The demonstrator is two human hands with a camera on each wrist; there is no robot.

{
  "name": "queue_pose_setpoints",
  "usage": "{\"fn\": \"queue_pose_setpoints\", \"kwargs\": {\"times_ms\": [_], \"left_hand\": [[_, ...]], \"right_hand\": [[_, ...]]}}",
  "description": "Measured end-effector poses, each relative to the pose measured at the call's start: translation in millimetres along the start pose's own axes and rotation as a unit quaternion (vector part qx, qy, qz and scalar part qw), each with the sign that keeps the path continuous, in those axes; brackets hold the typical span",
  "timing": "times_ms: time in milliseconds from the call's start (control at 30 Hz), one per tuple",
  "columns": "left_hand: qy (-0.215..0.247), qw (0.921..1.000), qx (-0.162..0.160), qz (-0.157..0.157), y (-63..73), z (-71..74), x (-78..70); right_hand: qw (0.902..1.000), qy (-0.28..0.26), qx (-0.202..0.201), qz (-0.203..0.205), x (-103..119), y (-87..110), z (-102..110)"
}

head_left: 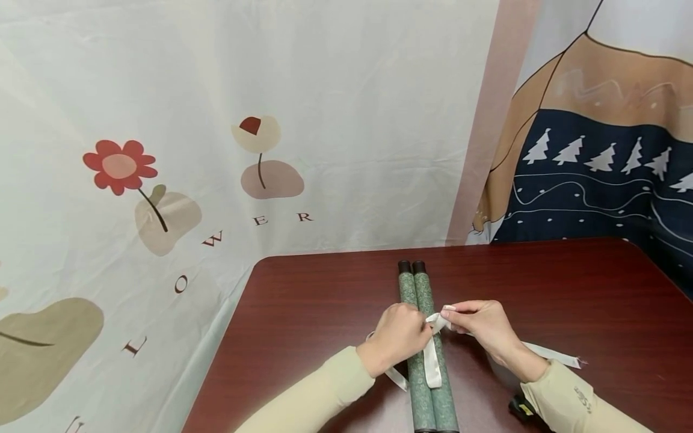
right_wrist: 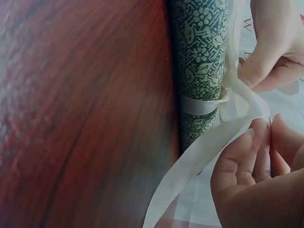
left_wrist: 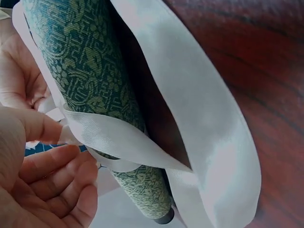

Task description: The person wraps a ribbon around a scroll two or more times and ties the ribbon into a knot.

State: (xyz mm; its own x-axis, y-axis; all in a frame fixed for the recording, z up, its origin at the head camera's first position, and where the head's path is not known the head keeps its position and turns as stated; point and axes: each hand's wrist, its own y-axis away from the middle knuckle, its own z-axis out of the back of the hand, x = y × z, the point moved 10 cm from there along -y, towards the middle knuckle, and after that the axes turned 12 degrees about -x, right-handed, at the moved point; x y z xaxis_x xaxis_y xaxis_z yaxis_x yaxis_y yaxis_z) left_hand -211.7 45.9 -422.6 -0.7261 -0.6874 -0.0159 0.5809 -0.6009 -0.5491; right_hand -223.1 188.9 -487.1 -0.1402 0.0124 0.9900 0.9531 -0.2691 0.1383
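Two scrolls with green patterned cloth and dark end knobs lie side by side, the left scroll [head_left: 407, 288] against the right scroll [head_left: 425, 297]. A white ribbon [head_left: 431, 364] wraps around them; in the left wrist view a wide loop of ribbon [left_wrist: 190, 95] spreads over the table. Above the scrolls, my left hand [head_left: 397, 334] pinches the ribbon between thumb and fingers. Just right of it, my right hand [head_left: 484, 328] pinches another stretch of ribbon [right_wrist: 209, 145] with thumb and fingertips. Fingers partly hide the crossing of the ribbon.
The scrolls rest on a dark red wooden table [head_left: 319, 300]. A small black object with a yellow mark [head_left: 521, 409] lies near the right forearm. Behind the table hangs a printed cloth [head_left: 368, 120] with flowers and letters.
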Motion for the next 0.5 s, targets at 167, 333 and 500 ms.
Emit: {"fn": "queue_pose_setpoints", "kwargs": {"times_ms": [167,333,500], "left_hand": [[0.052,0.9971,0.001,0.056,1.2,-2.7,11.9],[0.1,0.9885,0.006,0.114,3.1,-3.0,23.5],[0.11,0.9849,0.005,0.134,3.5,-2.0,28.2]], "right_hand": [[0.9987,0.018,0.035,0.034,4.5,5.3,-8.0],[0.989,0.087,0.063,0.102,11.2,10.8,-16.5],[0.9762,0.146,0.06,0.149,16.2,14.0,-20.8]]}}
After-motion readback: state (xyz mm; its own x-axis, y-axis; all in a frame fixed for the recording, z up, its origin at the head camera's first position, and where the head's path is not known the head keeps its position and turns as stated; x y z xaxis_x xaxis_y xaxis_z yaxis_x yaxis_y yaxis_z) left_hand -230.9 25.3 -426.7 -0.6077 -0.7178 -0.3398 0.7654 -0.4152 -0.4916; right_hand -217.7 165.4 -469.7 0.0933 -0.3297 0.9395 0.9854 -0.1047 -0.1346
